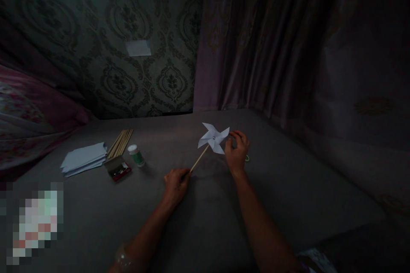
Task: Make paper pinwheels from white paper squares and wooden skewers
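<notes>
A white paper pinwheel [214, 138] is pinned at the top of a thin wooden stick [199, 159], held above a grey bed surface [288, 179]. My left hand [175, 184] is closed round the lower end of the stick. My right hand [237, 149] is just right of the pinwheel, with its fingers curled and its fingertips touching the edge of one paper blade. Something small and green [247, 158] shows behind my right wrist; I cannot make out what it is.
To the left lie a stack of white paper sheets [85, 158], a bundle of wooden sticks [120, 142], a small open box of pins [118, 169] and a green-labelled bottle with a white cap [136, 155]. Patterned wall behind, curtain at right, bedding at far left.
</notes>
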Tool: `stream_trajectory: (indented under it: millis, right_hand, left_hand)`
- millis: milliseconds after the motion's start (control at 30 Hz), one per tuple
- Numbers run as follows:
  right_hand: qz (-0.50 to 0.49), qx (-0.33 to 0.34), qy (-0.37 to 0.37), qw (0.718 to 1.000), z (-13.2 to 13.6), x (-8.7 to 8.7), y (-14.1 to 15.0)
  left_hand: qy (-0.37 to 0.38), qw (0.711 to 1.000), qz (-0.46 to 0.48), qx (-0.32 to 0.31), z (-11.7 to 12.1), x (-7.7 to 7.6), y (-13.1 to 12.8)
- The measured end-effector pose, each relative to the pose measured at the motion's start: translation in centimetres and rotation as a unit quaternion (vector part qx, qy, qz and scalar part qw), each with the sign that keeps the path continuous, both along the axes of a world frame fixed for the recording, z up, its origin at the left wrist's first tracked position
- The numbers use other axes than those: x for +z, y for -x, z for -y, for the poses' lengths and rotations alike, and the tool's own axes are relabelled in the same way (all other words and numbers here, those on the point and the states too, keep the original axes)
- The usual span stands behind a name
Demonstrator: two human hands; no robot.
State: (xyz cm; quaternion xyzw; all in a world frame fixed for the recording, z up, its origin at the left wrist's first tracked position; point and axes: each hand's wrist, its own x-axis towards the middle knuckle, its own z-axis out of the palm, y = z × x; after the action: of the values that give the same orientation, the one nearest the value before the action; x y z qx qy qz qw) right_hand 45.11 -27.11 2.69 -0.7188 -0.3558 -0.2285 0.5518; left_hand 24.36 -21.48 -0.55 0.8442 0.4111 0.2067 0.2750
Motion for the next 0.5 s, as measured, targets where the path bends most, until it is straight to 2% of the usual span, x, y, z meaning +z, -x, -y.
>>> stream_trajectory:
  millis: [67, 267, 367, 500]
  right_hand:
    - [0.016, 0.016, -0.009, 1.0, 0.5, 0.8, -0.4]
    - [0.034, 0.003, -0.071, 0.997, 2.0, 2.3, -1.3]
    - [0.05, 0.033, -0.047, 0.997, 2.3, 2.5, -1.4]
    - [0.079, 0.052, 0.028, 0.995, 2.5, 2.6, -1.2]
  left_hand:
    - [-0.02, 1.0, -0.012, -0.008, 0.0, -0.2, 0.0]
    - [-0.033, 0.998, -0.042, -0.013, 0.0, 0.2, 0.1]
    - [-0.052, 0.997, -0.059, -0.014, 0.0, 0.3, 0.1]
    - [-0.101, 0.992, -0.07, -0.006, -0.1, -0.1, 0.3]
